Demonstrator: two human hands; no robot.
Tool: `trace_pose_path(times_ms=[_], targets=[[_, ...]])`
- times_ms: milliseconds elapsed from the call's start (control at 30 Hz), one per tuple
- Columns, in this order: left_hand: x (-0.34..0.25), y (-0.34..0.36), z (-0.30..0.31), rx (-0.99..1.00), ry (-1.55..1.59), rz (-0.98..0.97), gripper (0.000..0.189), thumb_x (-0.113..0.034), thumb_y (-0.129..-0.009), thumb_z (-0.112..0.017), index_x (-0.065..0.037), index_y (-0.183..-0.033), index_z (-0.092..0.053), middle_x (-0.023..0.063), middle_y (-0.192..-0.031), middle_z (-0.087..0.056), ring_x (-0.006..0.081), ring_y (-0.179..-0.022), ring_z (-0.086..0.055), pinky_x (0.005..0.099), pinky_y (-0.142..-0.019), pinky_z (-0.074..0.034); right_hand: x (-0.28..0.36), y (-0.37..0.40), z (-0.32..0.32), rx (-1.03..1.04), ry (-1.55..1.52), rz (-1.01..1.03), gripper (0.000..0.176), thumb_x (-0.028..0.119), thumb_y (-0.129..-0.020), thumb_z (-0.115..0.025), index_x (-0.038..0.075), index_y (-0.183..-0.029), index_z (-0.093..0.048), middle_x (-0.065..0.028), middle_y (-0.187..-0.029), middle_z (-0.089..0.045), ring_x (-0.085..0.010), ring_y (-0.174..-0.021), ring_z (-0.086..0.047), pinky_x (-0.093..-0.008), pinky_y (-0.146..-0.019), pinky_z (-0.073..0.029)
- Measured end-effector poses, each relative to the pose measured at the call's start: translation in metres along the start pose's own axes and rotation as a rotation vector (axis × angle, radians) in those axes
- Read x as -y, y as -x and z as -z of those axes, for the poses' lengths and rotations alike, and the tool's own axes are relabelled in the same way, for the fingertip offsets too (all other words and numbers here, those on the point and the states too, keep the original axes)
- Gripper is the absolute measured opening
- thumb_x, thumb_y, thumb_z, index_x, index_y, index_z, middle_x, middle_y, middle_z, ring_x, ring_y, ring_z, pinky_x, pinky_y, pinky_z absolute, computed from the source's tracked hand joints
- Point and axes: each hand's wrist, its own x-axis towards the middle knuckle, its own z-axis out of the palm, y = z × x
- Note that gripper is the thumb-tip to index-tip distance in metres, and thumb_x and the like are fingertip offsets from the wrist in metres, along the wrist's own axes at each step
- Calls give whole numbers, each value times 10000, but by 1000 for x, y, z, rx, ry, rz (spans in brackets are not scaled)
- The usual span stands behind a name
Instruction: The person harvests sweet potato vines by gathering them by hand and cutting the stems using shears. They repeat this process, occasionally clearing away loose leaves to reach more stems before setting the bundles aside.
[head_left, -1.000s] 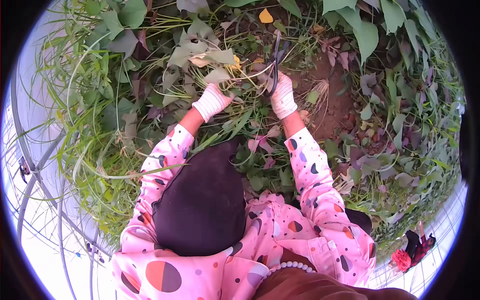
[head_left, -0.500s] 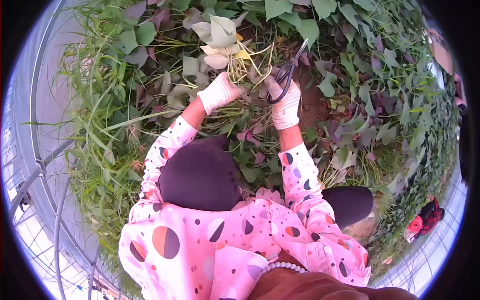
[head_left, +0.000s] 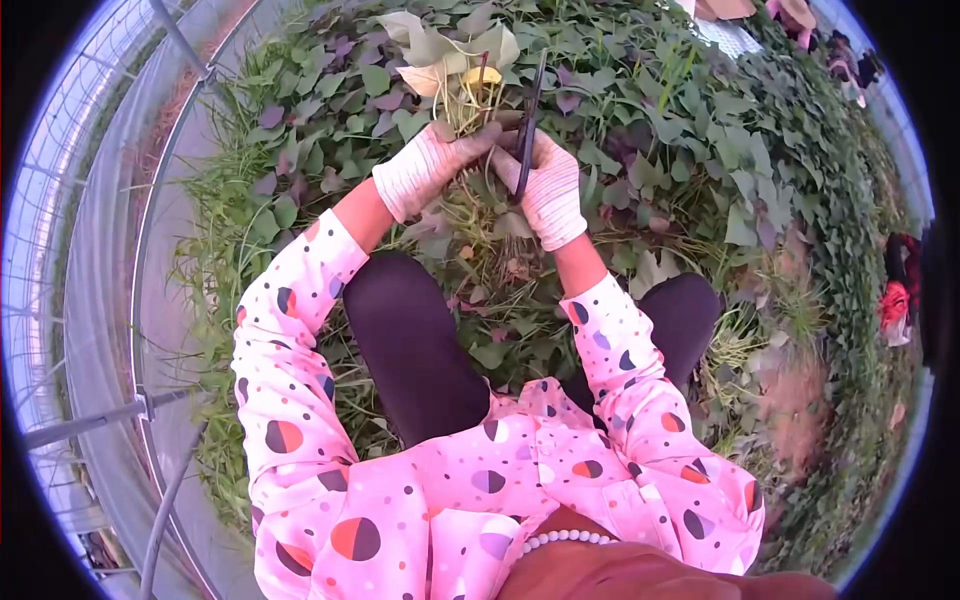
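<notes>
My left hand point(head_left: 425, 165), in a white striped glove, grips a bunch of vine stems point(head_left: 462, 105) whose pale green leaves and one yellow leaf stick up above it. Close beside it, my right hand point(head_left: 548, 190), gloved the same way, holds black scissors point(head_left: 527, 125) with the blades pointing up along the bunch. Both hands are raised over a bed of green and purple vine leaves point(head_left: 650, 140). My sleeves are pink with dots.
Metal greenhouse hoops and netting point(head_left: 150, 330) run down the left. Dense leafy vines cover the ground ahead and to the right. A red and dark bundle point(head_left: 893, 300) lies at the far right edge. My dark-trousered knees are below the hands.
My head has lifted and the view has swung up. Both hands rose with the bunch and drew together; the scissors went from slanted to nearly upright beside the stems.
</notes>
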Motion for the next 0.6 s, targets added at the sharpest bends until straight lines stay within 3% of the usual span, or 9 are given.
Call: trace_pose_path(times_ms=[67, 133, 167, 200, 233, 333, 367, 467, 600], targets=[[19, -30, -22, -220, -97, -52, 455, -337, -904, -594, -33, -1237, -538, 54, -1155, -605, 126, -1008, -570, 292, -873, -460, -30, -13, 39, 41, 130, 56, 266, 158, -778, -710, -3, -973, -627, -28, -780, -632, -76, -681, -550, -242, -642, -477], [29, -42, -41, -322, -26, -82, 393, -318, -909, -587, -9, -1152, -580, 81, -1112, -627, 158, -1010, -587, 310, -880, -472, -10, 0, 45, 53, 100, -66, 212, 96, -807, -668, -21, -976, -615, -24, -811, -641, -60, -704, -547, -225, -659, -468], [34, -49, -56, -348, 98, -101, 307, -270, -898, -608, -59, -1121, -592, 19, -1010, -632, 125, -869, -584, 285, -774, -479, 9, 9, 54, 41, 227, -81, 208, 108, -804, -674, -18, -960, -618, -28, -798, -641, -67, -697, -546, -232, -658, -471], [29, -49, -72, -325, -40, -129, 288, -270, -926, -560, -37, -1087, -611, 30, -1023, -634, 129, -884, -596, 292, -779, -490, 20, 13, 61, -1, 357, -101, 205, 120, -802, -679, -14, -945, -621, -32, -784, -642, -73, -689, -545, -240, -658, -473], [38, -56, -84, -355, 24, -189, 312, -279, -938, -535, -3, -1056, -620, 55, -1022, -638, 137, -902, -600, 294, -793, -494, -35, 4, 72, -62, 342, 15, 215, 138, -801, -687, -1, -951, -621, -32, -785, -644, -81, -691, -543, -247, -666, -475], [61, -74, -85, -422, 211, -112, 344, -317, -928, -557, 3, -1052, -567, 96, -998, -639, 182, -887, -611, 316, -794, -502, -30, 23, 95, -160, 249, -52, 305, 187, -796, -711, 8, -1021, -610, -36, -792, -650, -71, -712, -547, -246, -682, -477], [64, -76, -86, -396, 149, -125, 352, -328, -923, -563, 0, -1052, -557, 100, -1003, -636, 188, -883, -611, 320, -793, -503, 4, 41, 103, -157, 277, -157, 340, 228, -786, -720, 15, -1024, -602, -46, -777, -649, -68, -700, -545, -248, -680, -477], [69, -90, -105, -319, -12, -191, 321, -300, -935, -547, 1, -1042, -580, 85, -1025, -635, 169, -900, -601, 318, -809, -487, -14, 43, 112, -180, 388, -92, 372, 295, -777, -722, 31, -1006, -595, -65, -770, -649, -77, -675, -542, -267, -661, -472], [84, -115, -121, -213, 9, -23, 319, -275, -940, -528, -5, -1097, -593, 72, -1047, -629, 156, -899, -593, 299, -817, -477, -16, 44, 131, -253, 395, -61, 400, 274, -722, -739, 11, -981, -583, -130, -780, -638, -207, -678, -591, -317, -683, -476]])
